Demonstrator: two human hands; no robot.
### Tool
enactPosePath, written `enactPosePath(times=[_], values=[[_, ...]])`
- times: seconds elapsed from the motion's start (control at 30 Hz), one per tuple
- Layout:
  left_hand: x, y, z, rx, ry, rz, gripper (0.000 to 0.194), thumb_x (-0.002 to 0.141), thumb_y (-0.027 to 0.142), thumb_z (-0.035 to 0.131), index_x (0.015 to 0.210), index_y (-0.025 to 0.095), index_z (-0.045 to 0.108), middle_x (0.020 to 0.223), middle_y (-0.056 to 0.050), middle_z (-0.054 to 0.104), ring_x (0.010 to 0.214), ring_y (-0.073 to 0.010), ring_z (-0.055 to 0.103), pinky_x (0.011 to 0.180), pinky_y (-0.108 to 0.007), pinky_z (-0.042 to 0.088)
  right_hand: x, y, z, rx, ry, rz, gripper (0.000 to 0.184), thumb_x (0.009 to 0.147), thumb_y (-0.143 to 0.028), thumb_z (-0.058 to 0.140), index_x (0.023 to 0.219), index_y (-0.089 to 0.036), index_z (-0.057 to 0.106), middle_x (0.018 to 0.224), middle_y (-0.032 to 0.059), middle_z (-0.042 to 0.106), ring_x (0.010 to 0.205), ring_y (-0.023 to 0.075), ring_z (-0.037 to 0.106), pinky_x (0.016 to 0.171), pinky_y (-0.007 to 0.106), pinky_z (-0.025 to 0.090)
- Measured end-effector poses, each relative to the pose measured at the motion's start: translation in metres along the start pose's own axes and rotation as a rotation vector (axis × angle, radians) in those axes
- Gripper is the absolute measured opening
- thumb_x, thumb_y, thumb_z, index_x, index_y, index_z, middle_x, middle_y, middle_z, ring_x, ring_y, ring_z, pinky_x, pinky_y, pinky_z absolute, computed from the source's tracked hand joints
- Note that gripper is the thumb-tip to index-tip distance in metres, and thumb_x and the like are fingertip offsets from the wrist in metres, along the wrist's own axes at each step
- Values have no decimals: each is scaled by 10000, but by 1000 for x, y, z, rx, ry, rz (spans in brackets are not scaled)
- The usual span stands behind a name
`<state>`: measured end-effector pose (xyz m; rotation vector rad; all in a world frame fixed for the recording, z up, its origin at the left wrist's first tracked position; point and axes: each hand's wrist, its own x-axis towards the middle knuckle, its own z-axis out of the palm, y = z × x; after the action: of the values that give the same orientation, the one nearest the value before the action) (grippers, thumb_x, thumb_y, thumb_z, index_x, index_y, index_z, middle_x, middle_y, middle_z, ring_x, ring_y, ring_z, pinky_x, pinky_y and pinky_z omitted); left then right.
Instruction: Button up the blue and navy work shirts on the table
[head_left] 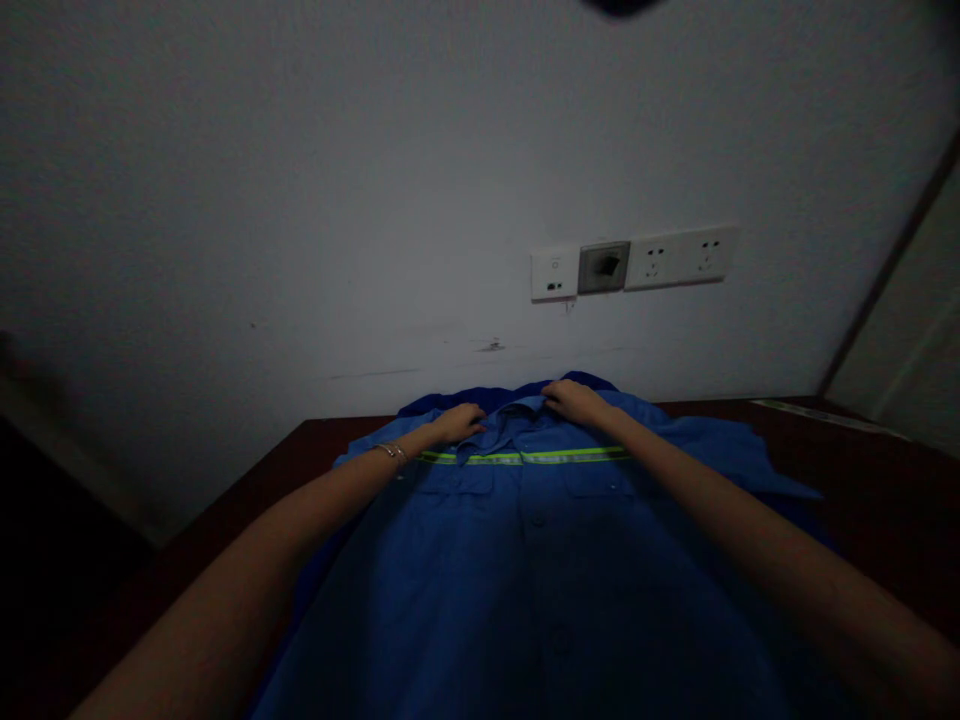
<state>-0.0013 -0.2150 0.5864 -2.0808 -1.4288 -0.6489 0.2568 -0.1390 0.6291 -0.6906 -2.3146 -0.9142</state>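
Note:
A blue short-sleeved work shirt (457, 560) lies spread front side up, its collar toward the wall. It has a yellow-green and silver reflective stripe across the chest, two flap pockets and buttons down the middle. My left hand (459, 423), below a wrist with bracelets, is closed at the left side of the collar, fingers curled on the cloth. Opposite it, my right hand (574, 400) pinches the right side of the collar. Darker blue fabric (589, 380) shows from underneath the shirt along its far edge.
The dark red table (259, 495) meets a pale wall (337, 200) just beyond the collar. Sockets and switches (637, 265) sit on that wall. A thin light strip (832, 418) lies at the table's far right edge. The scene is dim.

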Motion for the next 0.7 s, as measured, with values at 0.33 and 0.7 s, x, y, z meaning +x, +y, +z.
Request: enactPosePath(times=[0.33, 0.7], values=[[64, -14, -11, -179, 502, -324, 385, 868, 378, 348, 764, 117, 612, 725, -30, 605, 696, -135, 518, 642, -224, 385, 22, 7, 3, -18, 252, 393, 444, 915, -426, 218, 1013, -154, 555, 965, 135, 611, 915, 217, 550, 685, 257, 381], [72, -11, 1, 192, 408, -490, 629, 876, 531, 123, 978, 138, 604, 959, -164, 625, 905, -244, 573, 769, -328, 387, 32, 13, 10, -98, 237, 464, 556, 900, -485, 66, 1101, -179, 484, 985, 134, 622, 873, 244, 589, 698, 318, 400]])
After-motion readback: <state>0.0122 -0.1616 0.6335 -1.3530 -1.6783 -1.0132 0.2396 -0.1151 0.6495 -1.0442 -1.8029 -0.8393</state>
